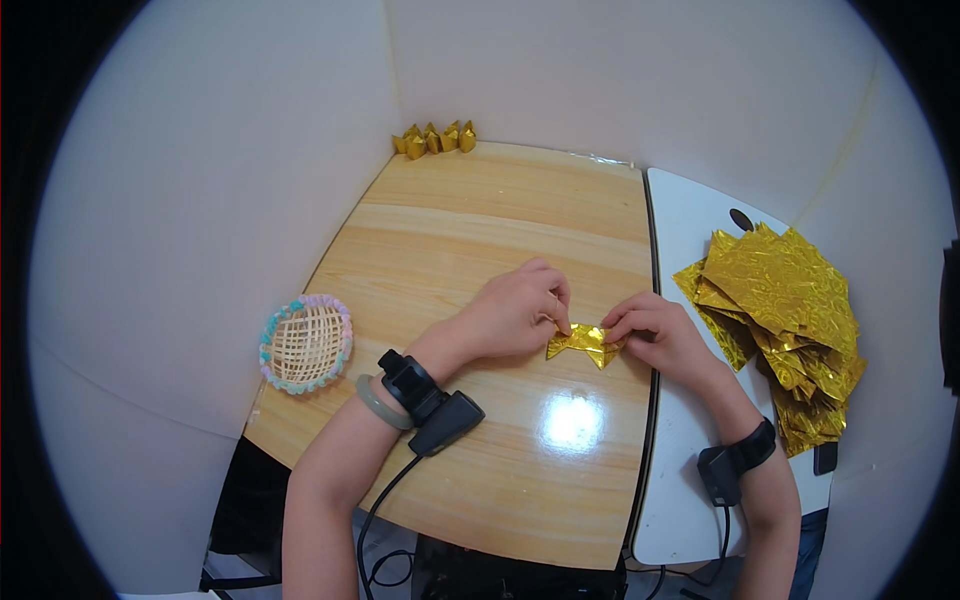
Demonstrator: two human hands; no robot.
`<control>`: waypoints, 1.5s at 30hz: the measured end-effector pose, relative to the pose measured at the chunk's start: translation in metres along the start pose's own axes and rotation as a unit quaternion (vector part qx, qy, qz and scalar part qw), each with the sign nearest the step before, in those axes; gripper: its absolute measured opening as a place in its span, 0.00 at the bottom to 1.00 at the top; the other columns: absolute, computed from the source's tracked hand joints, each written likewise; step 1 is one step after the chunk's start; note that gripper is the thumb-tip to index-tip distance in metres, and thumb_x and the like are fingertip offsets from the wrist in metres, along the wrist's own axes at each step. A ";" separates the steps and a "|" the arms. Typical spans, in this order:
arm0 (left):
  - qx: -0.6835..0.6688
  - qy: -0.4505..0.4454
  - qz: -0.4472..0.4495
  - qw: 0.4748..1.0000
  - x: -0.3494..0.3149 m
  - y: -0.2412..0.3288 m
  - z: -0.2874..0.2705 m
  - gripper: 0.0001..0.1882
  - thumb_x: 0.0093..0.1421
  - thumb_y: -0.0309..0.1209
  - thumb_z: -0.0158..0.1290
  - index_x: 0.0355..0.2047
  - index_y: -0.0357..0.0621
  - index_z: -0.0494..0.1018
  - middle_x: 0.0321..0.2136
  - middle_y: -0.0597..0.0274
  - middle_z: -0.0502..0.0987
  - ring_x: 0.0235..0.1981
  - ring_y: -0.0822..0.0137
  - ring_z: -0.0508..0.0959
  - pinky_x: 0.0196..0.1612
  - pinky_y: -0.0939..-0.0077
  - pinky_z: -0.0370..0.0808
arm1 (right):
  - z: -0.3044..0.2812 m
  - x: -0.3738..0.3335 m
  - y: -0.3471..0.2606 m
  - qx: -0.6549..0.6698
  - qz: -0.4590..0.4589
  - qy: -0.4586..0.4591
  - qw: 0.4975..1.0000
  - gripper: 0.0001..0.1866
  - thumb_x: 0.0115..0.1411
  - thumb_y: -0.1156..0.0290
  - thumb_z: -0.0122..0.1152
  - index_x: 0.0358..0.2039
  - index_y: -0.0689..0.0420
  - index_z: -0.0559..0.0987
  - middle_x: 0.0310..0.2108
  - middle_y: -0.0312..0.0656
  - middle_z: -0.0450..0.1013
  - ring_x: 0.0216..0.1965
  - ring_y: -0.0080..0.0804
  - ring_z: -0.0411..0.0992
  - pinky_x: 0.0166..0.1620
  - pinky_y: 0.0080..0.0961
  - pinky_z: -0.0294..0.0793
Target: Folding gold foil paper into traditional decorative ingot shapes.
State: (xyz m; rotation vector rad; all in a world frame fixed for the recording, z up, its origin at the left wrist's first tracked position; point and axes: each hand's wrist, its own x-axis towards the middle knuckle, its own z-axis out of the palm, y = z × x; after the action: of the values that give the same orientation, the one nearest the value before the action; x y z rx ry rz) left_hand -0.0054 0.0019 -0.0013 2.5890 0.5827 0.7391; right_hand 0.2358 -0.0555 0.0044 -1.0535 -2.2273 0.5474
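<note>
A small piece of folded gold foil paper (590,341) lies between my hands over the wooden table, with pointed corners at its lower edge. My left hand (521,308) pinches its left end between thumb and fingers. At the other end, the fingertips of my right hand (655,335) are closed on the paper. Parts of both ends are hidden under the fingers. Several folded gold paper ingots (434,139) stand together in the far left corner of the table.
A shallow woven basket (308,345) with a pastel fluffy rim sits at the table's left edge. On the white table to the right is a heap of gold foil sheets (785,290). Pale walls enclose the left and back. Cables hang from both wrist-worn devices.
</note>
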 end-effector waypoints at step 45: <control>-0.032 -0.024 -0.065 0.997 0.002 0.016 0.009 0.16 0.46 0.37 0.62 0.34 0.44 0.78 0.29 0.62 0.70 0.28 0.65 0.72 0.31 0.73 0.69 | 0.024 -0.001 -0.026 -0.029 0.205 0.140 0.968 0.35 0.45 0.82 0.60 0.55 0.60 0.59 0.41 0.44 0.62 0.27 0.29 0.68 0.33 0.24 0.71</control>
State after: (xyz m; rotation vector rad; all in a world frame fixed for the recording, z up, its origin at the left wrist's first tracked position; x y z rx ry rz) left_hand 0.0064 -0.0130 0.0000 2.4754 0.6930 0.6411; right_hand 0.2058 -0.0747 0.0013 -1.5352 -1.7967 0.4703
